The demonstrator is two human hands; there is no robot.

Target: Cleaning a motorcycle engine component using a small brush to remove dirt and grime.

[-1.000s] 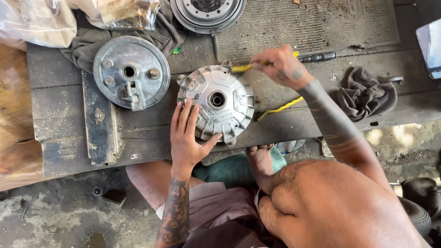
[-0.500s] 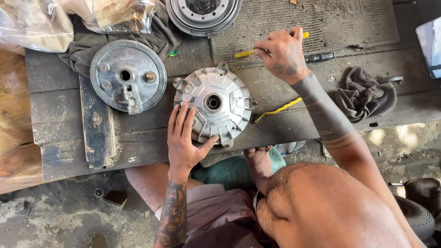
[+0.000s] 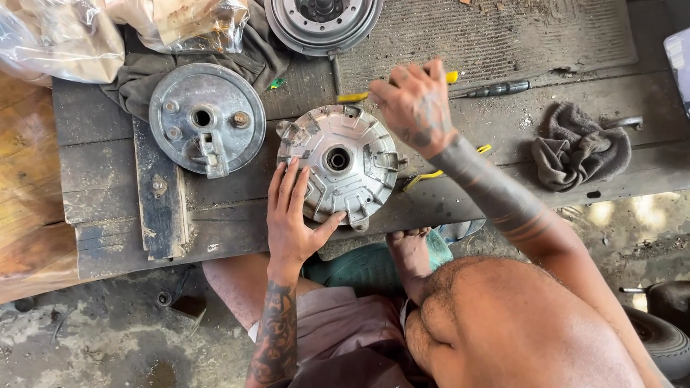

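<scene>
The right hand (image 3: 417, 108) is closed in a grip around a yellow-handled tool (image 3: 356, 96), whose yellow ends show on either side of the fist, and it hovers just above the upper right rim of a round ribbed metal hub (image 3: 338, 172). The left hand (image 3: 291, 215) lies open and flat, fingers spread against the lower left side of the hub with the thumb hooked under its near rim; its grip holds nothing closed, only pressing on the part. The hub sits near the front edge of the dark wooden table (image 3: 503, 43), about midway along it, face up with a dark hole at its centre. Just to its left lies a flat round metal plate (image 3: 207, 118) with bolts and a small lever, resting partly on a dark cloth (image 3: 136, 82) toward the back left corner. Behind the hub, at the back edge, part of another round metal drum (image 3: 323, 21) shows. A dark-handled screwdriver (image 3: 496, 89) lies right of the right hand, and a crumpled grey rag (image 3: 578, 147) sits near the right edge. A thin yellow strip (image 3: 424, 176) lies under the right forearm. Clear plastic bags (image 3: 65, 36) are heaped at the back left corner.
</scene>
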